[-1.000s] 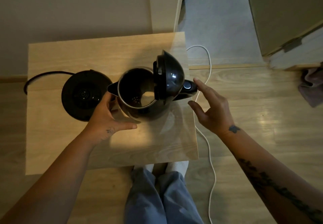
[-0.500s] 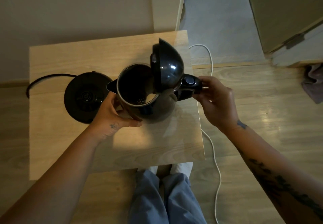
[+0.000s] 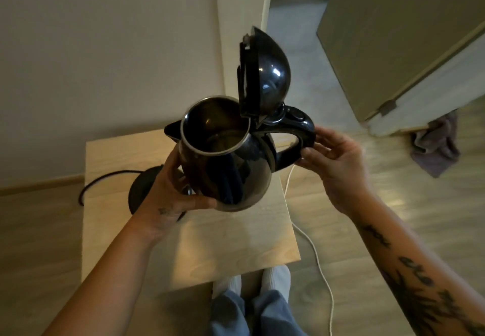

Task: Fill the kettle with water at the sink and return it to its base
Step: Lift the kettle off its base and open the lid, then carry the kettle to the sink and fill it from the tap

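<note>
The black kettle (image 3: 236, 167) is lifted well above the low wooden table (image 3: 236, 243), its domed lid (image 3: 265, 73) standing open and its spout pointing left. My left hand (image 3: 173, 191) cups the kettle's lower left side. My right hand (image 3: 333, 157) grips the back of the black handle with its fingertips. The round black base (image 3: 143, 188) lies on the table's left part, mostly hidden behind my left hand, with its black cord running off to the left. No sink is in view.
A white cable (image 3: 317, 254) trails over the wood floor right of the table. A doorway (image 3: 291, 36) opens beyond the table, with an open door (image 3: 393, 47) at the right. A grey cloth (image 3: 435, 144) lies on the floor. My legs and white socks (image 3: 252, 283) are below.
The kettle has gone from resting on the table to held up in the air. My right hand closed on the handle, and the view has risen with the kettle.
</note>
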A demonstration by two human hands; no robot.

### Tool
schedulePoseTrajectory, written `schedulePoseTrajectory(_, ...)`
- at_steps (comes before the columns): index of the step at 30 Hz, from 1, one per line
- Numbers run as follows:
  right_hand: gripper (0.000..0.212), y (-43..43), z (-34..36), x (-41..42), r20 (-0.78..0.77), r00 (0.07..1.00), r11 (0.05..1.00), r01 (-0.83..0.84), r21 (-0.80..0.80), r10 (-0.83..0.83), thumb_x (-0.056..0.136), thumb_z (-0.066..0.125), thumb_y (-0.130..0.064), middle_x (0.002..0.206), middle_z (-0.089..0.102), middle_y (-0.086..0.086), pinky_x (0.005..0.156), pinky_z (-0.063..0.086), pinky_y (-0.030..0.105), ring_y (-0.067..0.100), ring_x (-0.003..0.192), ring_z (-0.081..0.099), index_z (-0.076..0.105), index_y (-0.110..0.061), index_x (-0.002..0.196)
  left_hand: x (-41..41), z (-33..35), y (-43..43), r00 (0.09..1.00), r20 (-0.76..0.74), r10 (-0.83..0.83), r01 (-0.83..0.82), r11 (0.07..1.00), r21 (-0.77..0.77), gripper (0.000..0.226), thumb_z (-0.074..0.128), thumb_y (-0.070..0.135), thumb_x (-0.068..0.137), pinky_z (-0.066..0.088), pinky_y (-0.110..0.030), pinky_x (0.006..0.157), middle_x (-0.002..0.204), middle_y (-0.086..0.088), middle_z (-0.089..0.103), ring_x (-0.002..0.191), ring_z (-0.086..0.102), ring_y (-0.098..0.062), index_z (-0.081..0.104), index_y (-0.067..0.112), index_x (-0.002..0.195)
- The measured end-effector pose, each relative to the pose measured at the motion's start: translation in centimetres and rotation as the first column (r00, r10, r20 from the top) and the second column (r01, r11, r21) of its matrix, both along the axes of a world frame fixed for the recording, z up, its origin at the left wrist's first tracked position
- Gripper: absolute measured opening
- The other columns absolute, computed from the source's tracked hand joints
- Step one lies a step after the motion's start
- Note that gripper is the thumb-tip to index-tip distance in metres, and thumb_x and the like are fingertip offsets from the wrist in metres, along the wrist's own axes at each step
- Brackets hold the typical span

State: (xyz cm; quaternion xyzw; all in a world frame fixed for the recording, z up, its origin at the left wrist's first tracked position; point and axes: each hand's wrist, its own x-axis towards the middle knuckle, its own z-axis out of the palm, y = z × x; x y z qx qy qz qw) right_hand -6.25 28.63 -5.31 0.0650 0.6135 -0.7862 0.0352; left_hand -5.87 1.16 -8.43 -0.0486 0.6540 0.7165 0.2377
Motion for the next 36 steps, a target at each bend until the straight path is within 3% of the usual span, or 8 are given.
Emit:
schedulePoseTrajectory(2, 0.034, 0.1, 2.9, 0.4, -0.002, 0.996, 0.996, 0.089, -0.005, -0.089, 0.052, 0.076, -0.022, 0.084, 0.072, -0.002, 0.071, 0.057, 0.031, 0.016, 0.082, 0.068, 0.069, -0.029, 0.085, -0.3, 3.1, 0.1, 1.0, -0.023, -0.013, 0.014, 0.999, 0.034, 0.112, 0.095, 0.023, 0.034, 0.044, -0.055, 0.1, 0.137, -0.009, 0.051, 0.126, 0.049, -0.031, 0.044, 0.024, 0.134)
schedulePoseTrajectory(6, 0.03, 0.2, 10.5, 2.0, -0.072, 0.969, 0.97, 0.24, 0.05, -0.236, 0.068, 0.062, 0.012, 0.073, 0.071, 0.0, 0.071, 0.057, 0.04, 0.015, 0.071, 0.067, 0.059, -0.012, 0.085, -0.7, 10.3, 0.2, 0.986, -0.113, -0.123, 0.129, 0.99, 0.053, 0.1, 0.093, 0.027, 0.04, 0.044, -0.051, 0.097, 0.129, 0.003, 0.058, 0.123, 0.052, -0.028, 0.05, 0.034, 0.13)
schedulePoseTrajectory(11, 0.025, 0.9, 19.4, 4.7, -0.151, 0.944, 0.95, 0.304, 0.065, -0.292, 0.073, 0.06, 0.01, 0.083, 0.068, 0.007, 0.07, 0.058, 0.04, 0.019, 0.075, 0.067, 0.061, -0.011, 0.087, -0.9, 18.3, 1.0, 0.984, -0.088, -0.152, 0.158, 0.985, 0.072, 0.116, 0.096, 0.034, 0.026, 0.044, -0.059, 0.097, 0.138, -0.003, 0.049, 0.124, 0.05, -0.032, 0.046, 0.037, 0.131)
schedulePoseTrajectory(15, 0.025, 1.9, 23.7, 6.1, -0.183, 0.929, 0.94, 0.336, 0.057, -0.321, 0.076, 0.057, 0.01, 0.09, 0.064, 0.012, 0.067, 0.058, 0.037, 0.023, 0.081, 0.067, 0.061, -0.011, 0.089, -1.3, 23.4, 2.6, 0.983, -0.117, -0.139, 0.148, 0.987, 0.068, 0.106, 0.093, 0.043, 0.013, 0.058, -0.041, 0.076, 0.127, 0.001, 0.053, 0.117, 0.054, -0.027, 0.054, 0.038, 0.112)
schedulePoseTrajectory(27, 0.025, 8.6, 28.2, 6.9, -0.311, 0.859, 0.899, 0.437, 0.032, -0.407, 0.078, 0.054, 0.011, 0.074, 0.071, 0.001, 0.06, 0.058, 0.031, 0.015, 0.067, 0.069, 0.059, -0.01, 0.091, -3.3, 28.3, 9.9, 0.954, -0.216, -0.207, 0.242, 0.958, 0.152, 0.069, 0.078, 0.012, 0.056, 0.058, -0.043, 0.082, 0.134, -0.007, 0.048, 0.121, 0.05, -0.028, 0.056, 0.03, 0.118)
schedulePoseTrajectory(30, 0.023, 11.9, 28.2, 5.9, -0.335, 0.865, 0.918, 0.397, 0.001, -0.374, 0.069, 0.068, -0.004, 0.072, 0.072, 0.0, 0.057, 0.057, 0.03, 0.016, 0.067, 0.069, 0.061, -0.011, 0.09, -4.1, 28.4, 12.6, 0.956, -0.219, -0.193, 0.229, 0.961, 0.155, 0.067, 0.078, 0.012, 0.054, 0.057, -0.043, 0.082, 0.13, -0.005, 0.049, 0.118, 0.051, -0.026, 0.056, 0.033, 0.114)
schedulePoseTrajectory(33, 0.061, 16.0, 28.5, 4.5, -0.342, 0.883, 0.94, 0.34, -0.006, -0.322, 0.039, 0.086, -0.035, 0.075, 0.072, 0.0, 0.058, 0.056, 0.03, 0.017, 0.071, 0.07, 0.062, -0.011, 0.09, -4.8, 28.8, 16.3, 0.954, -0.255, -0.161, 0.199, 0.971, 0.131, 0.069, 0.079, 0.011, 0.052, 0.057, -0.037, 0.077, 0.123, 0.0, 0.051, 0.111, 0.052, -0.018, 0.055, 0.034, 0.113)
schedulePoseTrajectory(36, 0.074, 20.5, 28.8, 2.9, -0.336, 0.896, 0.951, 0.308, 0.002, -0.29, 0.029, 0.088, -0.045, 0.076, 0.072, 0.0, 0.06, 0.057, 0.031, 0.017, 0.073, 0.07, 0.062, -0.013, 0.09, -5.2, 29.1, 20.4, 0.953, -0.279, -0.115, 0.151, 0.982, 0.111, 0.078, 0.085, 0.015, 0.044, 0.057, -0.039, 0.078, 0.127, -0.003, 0.052, 0.115, 0.054, -0.024, 0.057, 0.033, 0.115)
